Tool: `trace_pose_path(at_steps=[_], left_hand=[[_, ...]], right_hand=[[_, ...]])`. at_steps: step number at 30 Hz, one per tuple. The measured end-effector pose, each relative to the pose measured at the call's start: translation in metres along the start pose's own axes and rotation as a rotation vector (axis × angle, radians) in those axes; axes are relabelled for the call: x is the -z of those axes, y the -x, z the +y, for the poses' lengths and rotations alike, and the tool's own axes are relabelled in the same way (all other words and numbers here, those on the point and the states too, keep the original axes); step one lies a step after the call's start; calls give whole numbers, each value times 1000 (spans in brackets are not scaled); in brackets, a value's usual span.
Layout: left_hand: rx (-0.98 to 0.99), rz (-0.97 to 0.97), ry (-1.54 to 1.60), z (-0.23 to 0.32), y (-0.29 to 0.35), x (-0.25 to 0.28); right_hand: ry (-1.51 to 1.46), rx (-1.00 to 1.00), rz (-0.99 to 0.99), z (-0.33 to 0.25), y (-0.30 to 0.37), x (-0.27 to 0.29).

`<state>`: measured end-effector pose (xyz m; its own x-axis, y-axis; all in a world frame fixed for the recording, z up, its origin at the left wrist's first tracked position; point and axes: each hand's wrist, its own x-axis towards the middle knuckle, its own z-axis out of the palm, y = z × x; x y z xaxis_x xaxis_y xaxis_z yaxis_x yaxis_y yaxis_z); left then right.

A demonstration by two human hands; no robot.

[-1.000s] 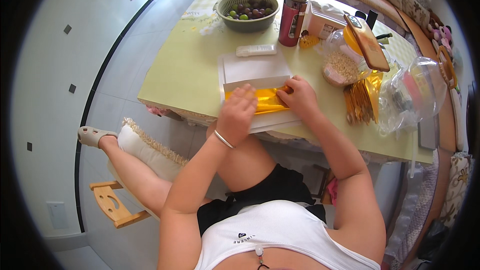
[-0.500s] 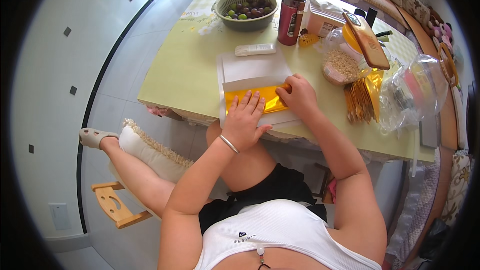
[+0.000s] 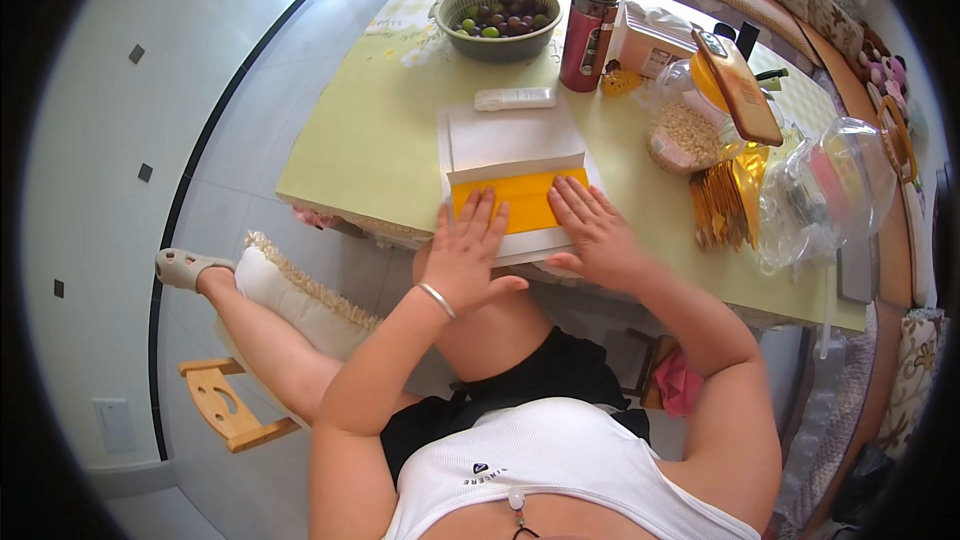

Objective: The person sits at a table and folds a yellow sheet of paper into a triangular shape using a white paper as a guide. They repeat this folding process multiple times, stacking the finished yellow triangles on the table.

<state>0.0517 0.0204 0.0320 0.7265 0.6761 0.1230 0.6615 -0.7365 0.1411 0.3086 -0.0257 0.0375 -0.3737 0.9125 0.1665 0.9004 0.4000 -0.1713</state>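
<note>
A shiny gold foil sheet (image 3: 515, 202) lies at the table's near edge, on white paper (image 3: 500, 135) that folds up along the foil's far side. My left hand (image 3: 465, 255) rests flat on the foil's left end, fingers stretched out. On its right end lies my right hand (image 3: 598, 235), also flat with the fingers straight. Neither hand grips anything. Just beyond the paper's fold, across its far end, sits a white tube-shaped stick (image 3: 515, 99).
A basin of grapes (image 3: 497, 45) and a dark red thermos (image 3: 588, 35) stand at the back. To the right are a phone (image 3: 738, 90) on a jar of beige pieces (image 3: 683, 135), a stack of gold packets (image 3: 722, 208) and a clear plastic bag (image 3: 830, 190).
My right hand has let go of the foil's right edge and now lies flat on it. My left hand has slid slightly left and nearer. The foil looks flatter.
</note>
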Motion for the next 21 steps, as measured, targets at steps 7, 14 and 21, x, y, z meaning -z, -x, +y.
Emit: trace_pose_path(at_steps=[7,14,21], left_hand=[[89,-144,-151,-51,-11,9],[-114,307,-99,-35,-20,27],[-183,424,411,24,-17,9]], right_hand=[[45,-8,49,-15,22,9],[64,20,261,-32,32,-9],[-349,13,266,-15,15,19]])
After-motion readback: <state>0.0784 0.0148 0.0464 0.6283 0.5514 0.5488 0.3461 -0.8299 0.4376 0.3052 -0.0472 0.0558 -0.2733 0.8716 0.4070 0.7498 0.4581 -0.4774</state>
